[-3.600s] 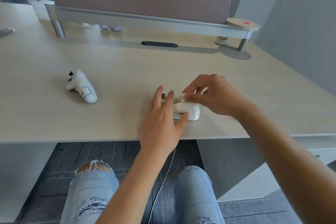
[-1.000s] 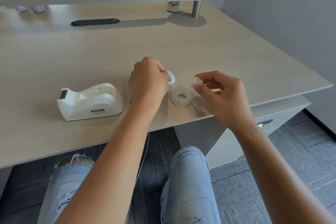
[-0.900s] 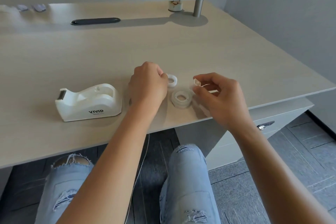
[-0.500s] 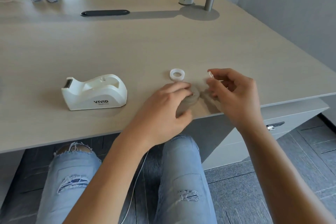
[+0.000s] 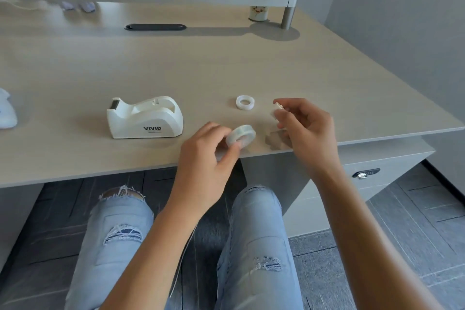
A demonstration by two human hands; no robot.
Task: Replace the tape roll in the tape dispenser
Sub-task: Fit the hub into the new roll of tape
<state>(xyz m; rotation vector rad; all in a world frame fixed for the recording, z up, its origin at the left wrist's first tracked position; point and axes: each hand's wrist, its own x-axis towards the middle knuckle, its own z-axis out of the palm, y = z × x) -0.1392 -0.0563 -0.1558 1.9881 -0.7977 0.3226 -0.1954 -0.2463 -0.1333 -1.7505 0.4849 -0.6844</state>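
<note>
On the table [image 5: 226,70], the empty tape dispenser [image 5: 144,118] sits at nine o'clock of the left hand [image 5: 203,156], which pinches the new tape roll [image 5: 241,135], likely light, rigid, best gripped by its rim. The right hand [image 5: 305,126] pinches a small white hub [image 5: 278,106]; the spent core [image 5: 245,102] lies at twelve o'clock.

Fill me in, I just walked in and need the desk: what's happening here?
A person is swapping the tape in a white dispenser, which sits empty on the desk. The left hand lifts a clear tape roll; the right hand pinches a small white piece. A smaller ring lies between them.
</note>
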